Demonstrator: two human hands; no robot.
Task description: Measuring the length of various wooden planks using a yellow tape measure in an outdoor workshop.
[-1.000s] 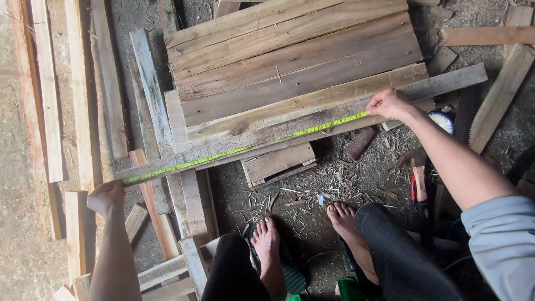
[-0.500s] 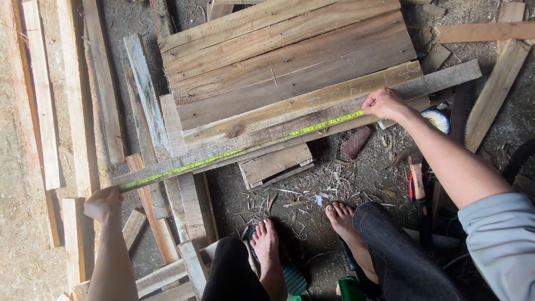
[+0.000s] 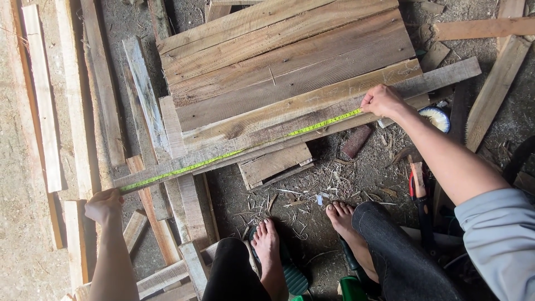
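Little has moved since the earlier frames: the whole scene sits slightly higher and further left in the head view, while the tape measure (image 3: 234,151) stays stretched along the same long plank (image 3: 295,125), so the measurement appears to be held steady rather than re-laid. Largest in view is the stack of boards (image 3: 278,61) on the floor (image 3: 312,184), with the long grey plank lying diagonally across its near edge and overhanging it at both ends. More loose planks (image 3: 44,106) lie along the left side. The yellow tape runs on top of the plank from its lower left end to a point short of its upper right end. At the left end, the left hand (image 3: 104,205) is clenched, pinning the tape at the plank's corner. At the other end, the right hand (image 3: 382,100) pinches the tape flat against the plank with curled fingers. Between plank and feet lie wood shavings, a short offcut (image 3: 276,163) and a small reddish block (image 3: 355,141); a red-handled tool (image 3: 418,187) lies by the right leg.
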